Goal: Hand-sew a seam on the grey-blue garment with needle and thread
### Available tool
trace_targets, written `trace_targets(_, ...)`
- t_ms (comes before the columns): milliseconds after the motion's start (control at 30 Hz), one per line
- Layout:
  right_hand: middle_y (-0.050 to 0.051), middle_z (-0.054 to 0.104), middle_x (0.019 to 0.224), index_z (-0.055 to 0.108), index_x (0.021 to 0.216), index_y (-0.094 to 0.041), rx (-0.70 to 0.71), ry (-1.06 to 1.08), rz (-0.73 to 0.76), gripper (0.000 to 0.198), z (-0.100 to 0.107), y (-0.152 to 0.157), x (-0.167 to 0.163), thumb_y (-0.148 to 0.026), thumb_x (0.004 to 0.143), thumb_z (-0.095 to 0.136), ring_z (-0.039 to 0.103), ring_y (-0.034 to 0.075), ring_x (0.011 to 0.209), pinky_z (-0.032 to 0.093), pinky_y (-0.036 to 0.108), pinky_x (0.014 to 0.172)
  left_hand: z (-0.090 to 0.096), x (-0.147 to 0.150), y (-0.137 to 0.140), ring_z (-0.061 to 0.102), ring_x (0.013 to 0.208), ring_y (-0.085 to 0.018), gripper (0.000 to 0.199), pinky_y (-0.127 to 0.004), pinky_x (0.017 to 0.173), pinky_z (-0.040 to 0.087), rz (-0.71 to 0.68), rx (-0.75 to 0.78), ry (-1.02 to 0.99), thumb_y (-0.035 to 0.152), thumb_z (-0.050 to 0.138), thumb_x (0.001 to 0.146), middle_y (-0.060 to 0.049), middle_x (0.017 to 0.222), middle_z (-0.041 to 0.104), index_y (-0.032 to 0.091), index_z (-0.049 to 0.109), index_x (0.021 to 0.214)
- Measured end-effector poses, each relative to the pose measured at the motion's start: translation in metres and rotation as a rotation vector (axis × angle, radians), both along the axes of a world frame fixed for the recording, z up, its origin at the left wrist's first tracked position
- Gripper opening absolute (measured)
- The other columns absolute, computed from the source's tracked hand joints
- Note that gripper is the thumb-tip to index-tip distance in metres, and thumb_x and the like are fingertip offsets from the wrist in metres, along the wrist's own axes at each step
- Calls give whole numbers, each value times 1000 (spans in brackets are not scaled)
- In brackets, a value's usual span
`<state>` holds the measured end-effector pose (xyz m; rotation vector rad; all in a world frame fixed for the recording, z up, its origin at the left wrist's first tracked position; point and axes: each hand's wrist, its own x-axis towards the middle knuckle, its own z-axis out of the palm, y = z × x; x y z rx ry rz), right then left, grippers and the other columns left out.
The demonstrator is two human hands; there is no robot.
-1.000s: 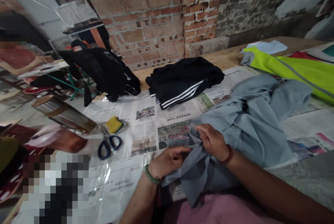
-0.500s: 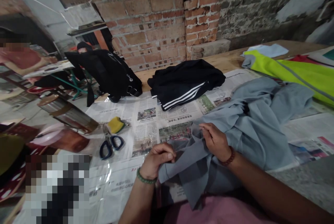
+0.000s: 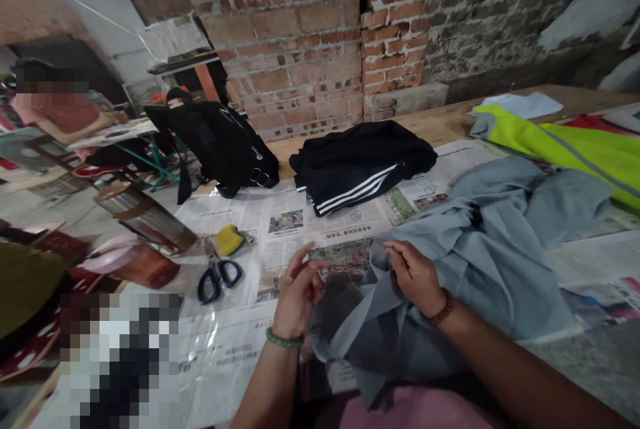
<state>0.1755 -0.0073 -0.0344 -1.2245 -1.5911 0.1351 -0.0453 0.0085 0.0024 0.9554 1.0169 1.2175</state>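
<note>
A grey cloth garment [image 3: 505, 249] lies rumpled over the newspaper and hangs toward my lap. My right hand [image 3: 414, 275], with a reddish bead bracelet at the wrist, pinches the fabric near its left end. Just left of the cloth, my left hand [image 3: 300, 289] is raised with its fingers apart and nothing visible in them; a green bead bracelet circles that wrist. Scissors with dark blue handles [image 3: 220, 279] lie to the left of my left hand, beside a yellow and green sponge-like piece [image 3: 230, 240].
Newspaper [image 3: 235, 335] under clear plastic covers the table. A black garment with white stripes [image 3: 367, 162] and a black bag [image 3: 220, 145] lie at the back. A steel flask [image 3: 145, 215] and a pink-lidded container [image 3: 133, 261] are left; a neon-yellow garment [image 3: 575, 149] is right. A person [image 3: 65, 109] sits far left.
My left hand has let go of the grey cloth's edge and lifted, its fingers spreading. My right hand keeps its pinch. The view has shifted slightly.
</note>
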Motion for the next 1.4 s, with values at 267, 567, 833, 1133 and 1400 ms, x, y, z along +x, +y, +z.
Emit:
trace_targets(267,7,67,88,57,93,-17,-127,-4,-44,21,-6,14,-1,-19,85,37,63,17,82,50,28,73,52,-3,-41,58,77,-19,26,-30,69,46,118,303,705,37,53,78,-6,92,64,20,63,96)
trace_targets(567,4,64,74,60,88,-18,-347,353,40,20,3,12,1,-29,80,44,58,15,60,47,28,59,4,45,-90,57,93,-26,34,-44,84,43,-88,527,1239,11,48,75,-8,98,66,21,62,105)
trace_targets(833,-3,61,69,57,84,-19,-630,1302,439,22,57,28,36,-26,66,67,56,7,51,37,14,38,4,9,-55,59,76,-18,18,-26,69,45,-2,178,615,23,55,74,-3,80,68,20,69,85)
trace_targets(1133,2,65,74,59,78,-18,-314,987,427,19,91,63,33,-33,69,65,63,16,80,51,32,73,5,11,-25,55,60,-12,24,-19,56,41,-54,-210,85,26,76,57,-2,69,66,15,69,78)
trace_targets(1400,4,65,87,64,87,-18,-120,261,165,19,92,71,20,-28,81,50,59,16,84,45,31,80,2,10,-29,49,49,-7,18,-17,48,36,-41,-226,36,21,79,51,4,55,59,16,66,64)
